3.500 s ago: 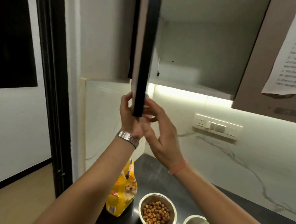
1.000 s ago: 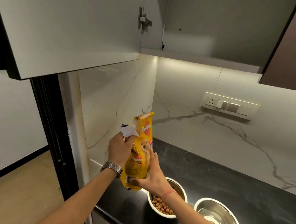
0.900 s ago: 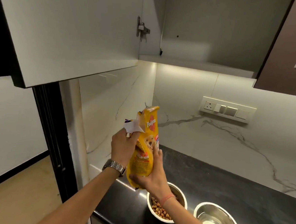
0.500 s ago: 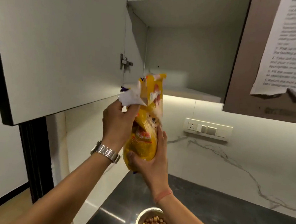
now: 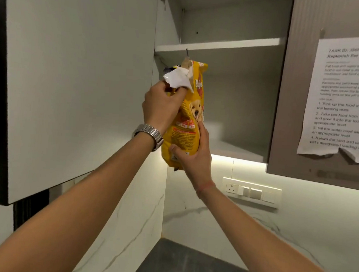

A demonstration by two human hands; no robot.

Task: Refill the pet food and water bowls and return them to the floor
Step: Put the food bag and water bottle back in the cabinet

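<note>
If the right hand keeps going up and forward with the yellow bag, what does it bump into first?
Probably nothing soon: the right hand points the yellow pet food bag into the open grey cupboard. The back wall looks first, though depth is unclear.

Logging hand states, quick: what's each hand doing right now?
Left hand: grips the top of the yellow pet food bag.
Right hand: holds the bag's lower part, fingers curled round it.

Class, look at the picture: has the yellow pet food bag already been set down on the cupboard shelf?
No, the pet food bag is in the air before the open cupboard, gripped by the left hand and the right hand.
</note>
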